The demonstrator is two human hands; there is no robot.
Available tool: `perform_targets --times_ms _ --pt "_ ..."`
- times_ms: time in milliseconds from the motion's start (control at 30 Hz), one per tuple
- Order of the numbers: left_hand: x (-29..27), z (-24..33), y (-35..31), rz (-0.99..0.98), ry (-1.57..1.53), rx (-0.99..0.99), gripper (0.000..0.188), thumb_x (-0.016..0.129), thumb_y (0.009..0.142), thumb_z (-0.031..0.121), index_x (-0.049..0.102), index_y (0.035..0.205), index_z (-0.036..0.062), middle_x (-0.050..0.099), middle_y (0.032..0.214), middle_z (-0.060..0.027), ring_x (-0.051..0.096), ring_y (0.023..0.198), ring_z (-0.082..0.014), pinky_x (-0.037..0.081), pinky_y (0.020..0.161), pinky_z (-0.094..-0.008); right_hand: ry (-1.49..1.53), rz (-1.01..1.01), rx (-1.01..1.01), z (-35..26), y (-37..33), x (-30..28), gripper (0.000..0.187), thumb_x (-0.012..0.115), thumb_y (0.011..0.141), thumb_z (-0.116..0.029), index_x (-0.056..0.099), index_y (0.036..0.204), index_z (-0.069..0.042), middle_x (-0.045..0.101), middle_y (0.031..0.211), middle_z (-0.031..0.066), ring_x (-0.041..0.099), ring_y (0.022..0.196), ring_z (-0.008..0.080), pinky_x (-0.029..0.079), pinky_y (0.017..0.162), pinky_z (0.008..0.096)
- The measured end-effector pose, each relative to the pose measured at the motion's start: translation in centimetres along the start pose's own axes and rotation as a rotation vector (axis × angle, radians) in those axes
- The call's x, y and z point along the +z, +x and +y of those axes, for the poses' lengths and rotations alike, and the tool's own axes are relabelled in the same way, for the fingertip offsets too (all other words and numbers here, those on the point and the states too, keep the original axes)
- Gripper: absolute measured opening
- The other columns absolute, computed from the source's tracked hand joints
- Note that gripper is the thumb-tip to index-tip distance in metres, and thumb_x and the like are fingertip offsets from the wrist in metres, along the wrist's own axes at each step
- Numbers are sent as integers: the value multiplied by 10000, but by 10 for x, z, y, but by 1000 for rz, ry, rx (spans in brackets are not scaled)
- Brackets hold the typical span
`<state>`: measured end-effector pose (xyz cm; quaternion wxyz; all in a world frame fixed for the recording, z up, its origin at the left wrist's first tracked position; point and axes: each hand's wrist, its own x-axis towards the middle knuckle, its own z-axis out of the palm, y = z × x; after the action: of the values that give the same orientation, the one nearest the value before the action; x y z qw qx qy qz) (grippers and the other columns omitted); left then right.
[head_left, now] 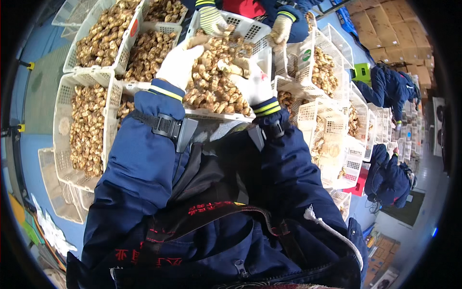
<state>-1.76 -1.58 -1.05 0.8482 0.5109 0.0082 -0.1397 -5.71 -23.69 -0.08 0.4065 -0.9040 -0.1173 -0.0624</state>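
Sleeves: nearest to us, our dark blue cuffed sleeves [144, 144] rise from the lower edge toward the upper middle of the frame.
Left hand [178, 65]: white-gloved, at the left side of the heap, fingers bent over its edge; we cannot tell whether they pinch a piece.
Right hand [258, 86]: white-gloved, reaching in from the right, fingertips by a pale piece; they seem drawn toward it, but we cannot tell whether they close on it.
Pale piece [224, 66]: in the upper middle of the frame, on top of the heap between our hands, just left of the right fingertips.
Heap [211, 96]: knobbly brown-and-cream pieces, mushroom-like, spread below and between both gloves.
Handling: we judge each piece light, fairly firm and easily bruised or snapped, perhaps a little slippery under a glove; the thick middle looks the safest hold, with a gentle squeeze.
Middle crate [252, 31]: white, grid-walled, holding the heap.
Left crates [62, 130]: more white crates of similar pieces, at the left and upper left.
Right crates [332, 123]: stacked and part-filled, right of centre.
Striped gloves [211, 20]: a co-worker's, across the middle crate; one over its far side, the other by its upper right corner.
Far right: two people in dark blue [392, 91] bend among crates, with cardboard boxes [387, 26] at the upper right.
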Motion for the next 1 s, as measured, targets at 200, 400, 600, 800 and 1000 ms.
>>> perform_targets --times_ms 200,400,600,800,1000 --pt "22 1 -14 -338 75 -197 496 538 953 139 399 1421 51 565 1236 -71 614 784 -97 539 627 -207 352 123 16 -19 -19 -8 357 622 917 -164 565 1220 16 659 1041 93 634 946 150 498 832 260" --pt "28 -2 -15 -318 201 -119 572 578 932 91 344 1451 34 584 1141 -68 563 751 -54 478 634 -192 674 86 220 5 -18 1 385 483 997 -250 523 1283 6 673 954 94 643 713 120 520 647 246" --pt "41 -3 -7 -277 473 33 519 647 897 137 461 1358 -13 576 1206 -67 585 959 -92 478 841 -209 333 0 61 3 -14 -3 442 538 971 -323 528 1266 6 654 938 104 637 753 133 509 705 260" --pt "38 -3 -5 -365 505 80 541 650 882 144 457 1362 -15 535 1309 -85 491 1174 -116 402 1003 -272 456 -72 303 -21 -11 -16 410 571 955 -274 542 1255 3 640 879 51 611 729 92 485 619 234" --pt "45 8 -13 -362 514 -43 532 640 897 167 452 1358 -20 545 1294 -99 515 1167 -141 409 1002 -266 727 -175 303 -3 -16 -12 412 505 994 -271 508 1302 2 631 968 39 624 772 97 514 617 220"
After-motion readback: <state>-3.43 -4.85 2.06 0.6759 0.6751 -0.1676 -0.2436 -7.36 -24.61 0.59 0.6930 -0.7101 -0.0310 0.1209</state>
